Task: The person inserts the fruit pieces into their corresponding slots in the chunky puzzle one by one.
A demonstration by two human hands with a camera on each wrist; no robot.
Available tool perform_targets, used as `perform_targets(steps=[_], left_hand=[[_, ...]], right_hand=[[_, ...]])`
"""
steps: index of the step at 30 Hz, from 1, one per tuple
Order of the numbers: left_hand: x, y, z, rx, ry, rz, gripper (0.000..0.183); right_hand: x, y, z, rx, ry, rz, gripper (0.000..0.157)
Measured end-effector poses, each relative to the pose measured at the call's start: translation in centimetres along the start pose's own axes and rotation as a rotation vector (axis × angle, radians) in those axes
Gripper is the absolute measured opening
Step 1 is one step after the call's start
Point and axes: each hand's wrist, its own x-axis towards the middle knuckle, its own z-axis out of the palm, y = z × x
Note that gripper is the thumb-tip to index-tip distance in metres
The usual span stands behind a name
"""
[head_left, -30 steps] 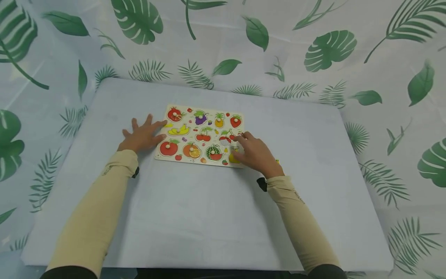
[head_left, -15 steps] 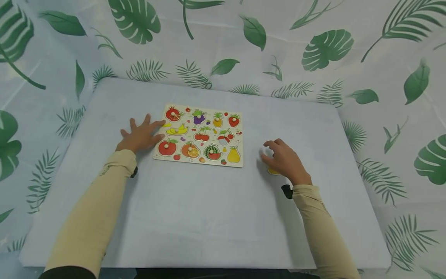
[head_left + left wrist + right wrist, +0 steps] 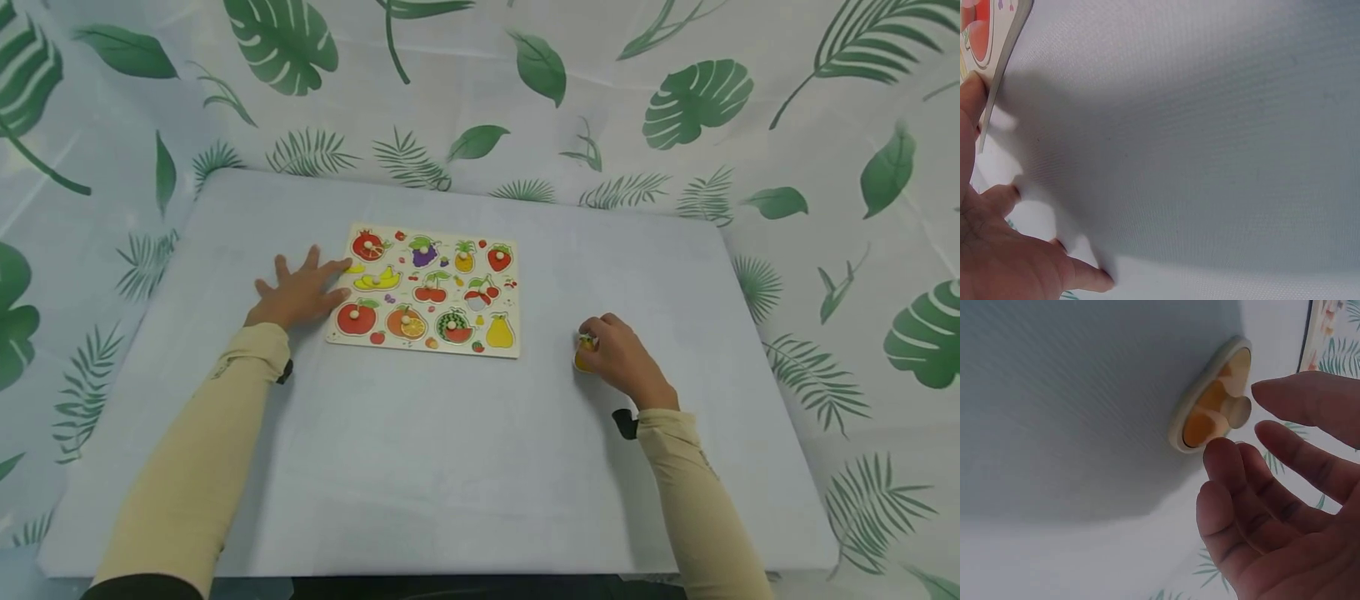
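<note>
A wooden fruit puzzle board (image 3: 408, 343) lies on the white table in the head view, bearing several knobbed fruit pieces and a printed yellow pear (image 3: 500, 331) without a knob. My left hand (image 3: 295, 292) rests at its left edge, fingers spread, thumb and index finger touching the board. Right of the board, my right hand (image 3: 624, 357) is over a yellow puzzle piece (image 3: 582, 360) with green at its top. In the right wrist view, thumb and index finger stand slightly apart beside the piece's round knob (image 3: 1239, 412). The hand partly covers this piece in the head view.
The white-covered table (image 3: 420, 475) extends around the board on all sides. Behind it hangs a white cloth (image 3: 585, 75) printed with green leaves.
My right hand has left the board's right side, moved right and come down over the yellow piece. My left hand has stayed at the board's left edge.
</note>
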Motion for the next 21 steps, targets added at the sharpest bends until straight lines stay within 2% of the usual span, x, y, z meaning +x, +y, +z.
perform_targets(steps=[6,12,21], left_hand=[[0.1,-0.2,0.1,-0.007,0.005,0.005,0.073],[0.1,-0.3,0.1,-0.007,0.009,0.005,0.073],[0.4,-0.4,0.2,-0.009,0.007,0.001,0.073]], right_hand=[[-0.3,0.3,0.6,-0.027,-0.003,0.004,0.016],[-0.2,0.0,1.1,-0.034,0.021,-0.036,0.003],[0.1,-0.2,1.3,-0.067,0.035,-0.035,0.011]])
